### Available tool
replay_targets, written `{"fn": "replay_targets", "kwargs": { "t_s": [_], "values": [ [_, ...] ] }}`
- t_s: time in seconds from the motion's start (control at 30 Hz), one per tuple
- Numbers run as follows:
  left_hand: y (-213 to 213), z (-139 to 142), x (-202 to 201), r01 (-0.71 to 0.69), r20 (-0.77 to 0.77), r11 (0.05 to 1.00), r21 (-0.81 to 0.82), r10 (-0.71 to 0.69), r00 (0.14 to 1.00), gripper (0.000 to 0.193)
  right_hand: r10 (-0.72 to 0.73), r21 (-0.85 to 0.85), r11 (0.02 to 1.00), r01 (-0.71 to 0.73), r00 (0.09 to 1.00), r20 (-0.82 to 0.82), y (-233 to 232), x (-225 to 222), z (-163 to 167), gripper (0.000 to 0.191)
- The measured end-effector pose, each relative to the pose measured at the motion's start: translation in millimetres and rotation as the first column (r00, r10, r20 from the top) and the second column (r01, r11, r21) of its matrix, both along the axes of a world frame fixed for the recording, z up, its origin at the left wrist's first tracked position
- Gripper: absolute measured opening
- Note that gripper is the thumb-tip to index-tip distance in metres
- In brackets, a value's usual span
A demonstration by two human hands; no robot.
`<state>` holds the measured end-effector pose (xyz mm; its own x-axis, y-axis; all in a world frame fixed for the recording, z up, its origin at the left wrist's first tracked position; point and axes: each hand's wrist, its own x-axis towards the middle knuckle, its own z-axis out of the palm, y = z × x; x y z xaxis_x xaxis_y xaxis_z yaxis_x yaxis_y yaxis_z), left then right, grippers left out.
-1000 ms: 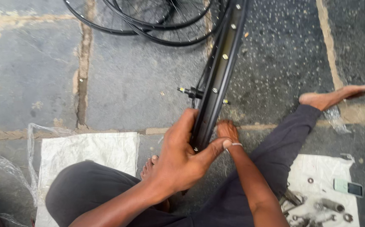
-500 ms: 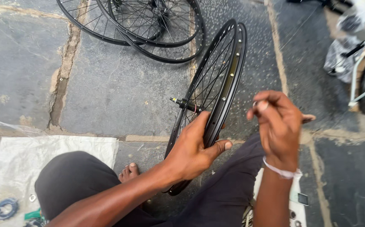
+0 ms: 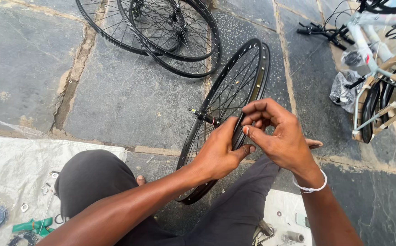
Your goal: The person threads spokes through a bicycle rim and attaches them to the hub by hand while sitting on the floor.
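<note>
Bicycle wheel [image 3: 227, 114], black with thin spokes and no tyre, stands on its edge on the stone floor [image 3: 129, 100] between my legs. It leans a little and runs from low near my knee up and away from me. Its axle [image 3: 200, 115] pokes out to the left. My left hand [image 3: 216, 152] wraps around the rim, thumb pressed on one side and fingers on the other. My right hand [image 3: 277, 134] is just beside it, at the same part of the rim. Its fingers are curled in and pinched close together. I cannot tell if they hold something small. More black wheels [image 3: 161, 32] lie flat farther off. A bike frame [image 3: 380, 68] stands to the right. Small metal parts [image 3: 47, 187] lie on a white sheet [image 3: 6, 168] by my left knee.
</note>
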<state>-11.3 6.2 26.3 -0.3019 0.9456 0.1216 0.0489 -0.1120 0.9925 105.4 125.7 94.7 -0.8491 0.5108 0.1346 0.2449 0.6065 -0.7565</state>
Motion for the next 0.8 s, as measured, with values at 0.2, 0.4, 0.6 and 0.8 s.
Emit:
{"fn": "replay_targets", "kwargs": {
  "t_s": [0.2, 0.4, 0.6, 0.8],
  "values": [
    [1.2, -4.2, -0.8, -0.019, -0.016, 0.996, 0.089, 0.021, 1.0, 0.046, -0.029, -0.057, 0.998, 0.031, 0.999, 0.033, -4.6, -10.2, 5.4, 0.037],
    [5.9, -13.4, 2.6, -0.048, -0.001, 0.994, 0.093, 0.049, 0.999, 0.042, -0.073, 0.348, 0.937, 0.044, 0.995, 0.072, -13.6, -1.1, -3.5, 0.036],
    [9.0, -12.5, -3.2, -0.245, -0.181, 0.966, 0.077, 0.256, 0.95, 0.026, -0.487, -0.269, 0.874, 0.406, 0.717, -0.499, -4.0, 6.5, -70.8, 0.02],
    [3.5, -8.3, -5.9, -0.387, -0.391, 0.854, 0.347, 0.507, 0.768, 0.04, -0.268, -0.764, 0.447, -0.465, 0.745, -0.611, 18.2, -11.0, -158.5, 0.034]
  ]
}}
